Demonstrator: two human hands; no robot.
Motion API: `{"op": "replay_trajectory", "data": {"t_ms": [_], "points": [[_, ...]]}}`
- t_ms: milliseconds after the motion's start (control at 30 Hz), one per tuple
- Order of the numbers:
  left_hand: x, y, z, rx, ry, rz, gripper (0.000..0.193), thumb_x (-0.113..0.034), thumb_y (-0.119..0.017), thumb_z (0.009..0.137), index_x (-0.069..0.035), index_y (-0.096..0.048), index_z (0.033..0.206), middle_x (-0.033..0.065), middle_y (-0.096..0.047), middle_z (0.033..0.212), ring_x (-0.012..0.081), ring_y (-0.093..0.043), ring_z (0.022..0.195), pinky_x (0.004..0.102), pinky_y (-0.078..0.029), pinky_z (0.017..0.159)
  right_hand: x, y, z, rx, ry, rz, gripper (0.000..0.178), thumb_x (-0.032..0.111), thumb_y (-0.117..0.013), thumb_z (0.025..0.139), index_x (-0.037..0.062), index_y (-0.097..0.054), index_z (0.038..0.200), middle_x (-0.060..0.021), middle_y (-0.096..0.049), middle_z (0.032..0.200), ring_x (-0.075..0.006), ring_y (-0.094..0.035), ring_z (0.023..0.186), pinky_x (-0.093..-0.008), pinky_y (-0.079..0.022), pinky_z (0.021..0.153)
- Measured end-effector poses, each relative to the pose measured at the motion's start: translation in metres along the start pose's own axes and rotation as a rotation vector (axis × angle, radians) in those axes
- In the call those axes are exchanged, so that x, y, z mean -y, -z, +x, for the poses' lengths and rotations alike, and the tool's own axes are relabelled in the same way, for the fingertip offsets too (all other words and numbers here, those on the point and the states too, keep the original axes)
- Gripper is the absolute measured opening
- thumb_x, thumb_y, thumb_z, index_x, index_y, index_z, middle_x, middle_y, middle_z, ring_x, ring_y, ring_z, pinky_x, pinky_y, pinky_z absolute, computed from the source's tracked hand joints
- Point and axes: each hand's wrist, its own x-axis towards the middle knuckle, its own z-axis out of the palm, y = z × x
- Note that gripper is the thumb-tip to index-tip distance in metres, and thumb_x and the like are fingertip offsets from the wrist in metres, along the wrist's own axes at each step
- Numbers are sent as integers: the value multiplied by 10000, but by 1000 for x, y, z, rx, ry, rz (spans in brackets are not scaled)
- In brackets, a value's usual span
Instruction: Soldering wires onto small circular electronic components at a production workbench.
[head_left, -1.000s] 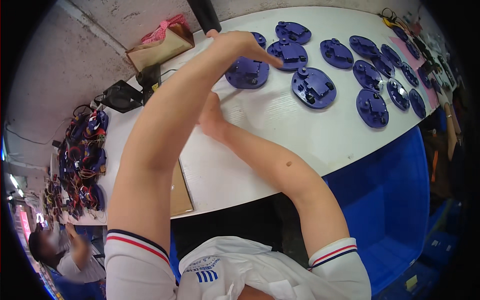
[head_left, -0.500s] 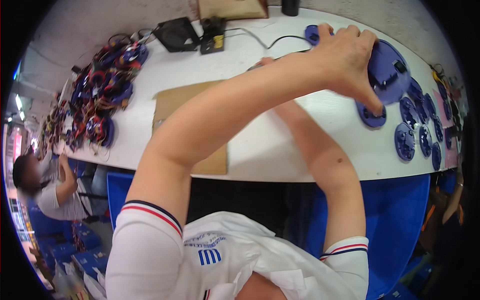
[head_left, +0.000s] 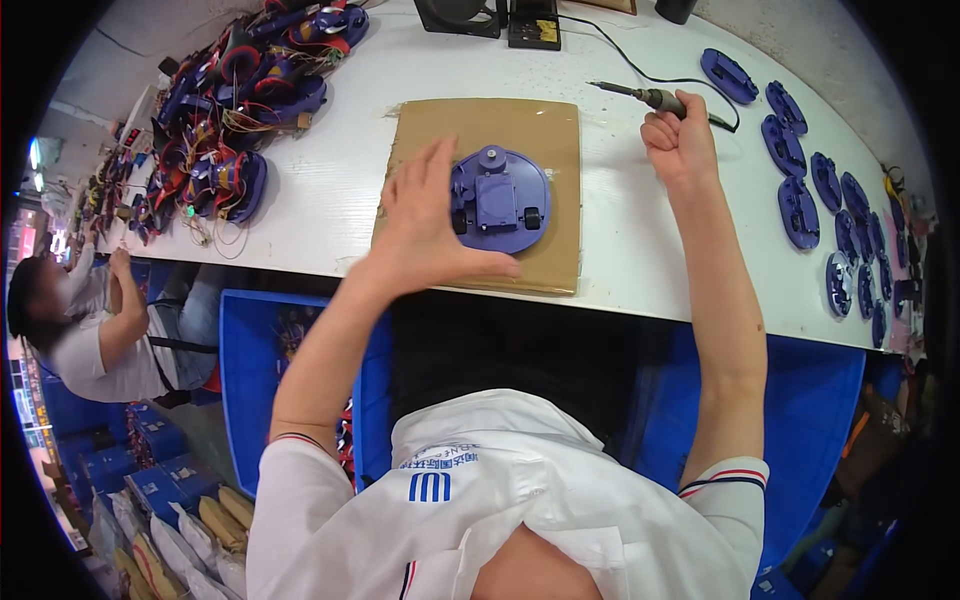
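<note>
A round purple plastic base point(head_left: 515, 195) lies on a brown cardboard sheet point(head_left: 556, 275), with a raised box in its middle and a small black wheel on either side. My left hand point(head_left: 422, 215) is at its left edge, fingers spread and thumb stretched along the near side; whether it presses on the rim cannot be made out. To the right of the cardboard, my right hand point(head_left: 680, 140) is wrapped round the handle of a soldering iron point(head_left: 660, 99). The iron's thin tip points left, above the white table, and its black cord trails behind my hand.
Several oval purple shells point(head_left: 783, 146) lie along the right side of the white table point(head_left: 640, 250). A heap of purple parts with wires point(head_left: 240, 90) fills the left. At the back stand a black fan point(head_left: 460, 15) and a soldering station point(head_left: 534, 25). Another person point(head_left: 110, 330) sits at far left.
My left hand has come back from the right side, and the purple base now lies on the cardboard. My right hand, hidden behind my left arm before, shows the soldering iron.
</note>
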Motion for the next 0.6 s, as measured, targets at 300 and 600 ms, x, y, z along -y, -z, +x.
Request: {"op": "replay_trajectory", "data": {"t_ms": [300,600], "points": [[-9,2,15,3,-59,-47,947,-383,-783,489,-53,-420,1299,137,-446,1246,269,-412,1134,435,-283,945,-9,14,-8,-4,-94,13,201,141,-524,856,19,-461,710,50,-266,508,-42,-168,423,-184,-138,345],[60,36,-65,-753,180,-307,32,-80,-594,789,-57,-611,775,62,-570,871,156,-516,763,237,-404,701,19,76,36,159,-271,-43,142,106,-534,866,6,-486,778,32,-332,572,-40,-226,438,-183,-173,347]]}}
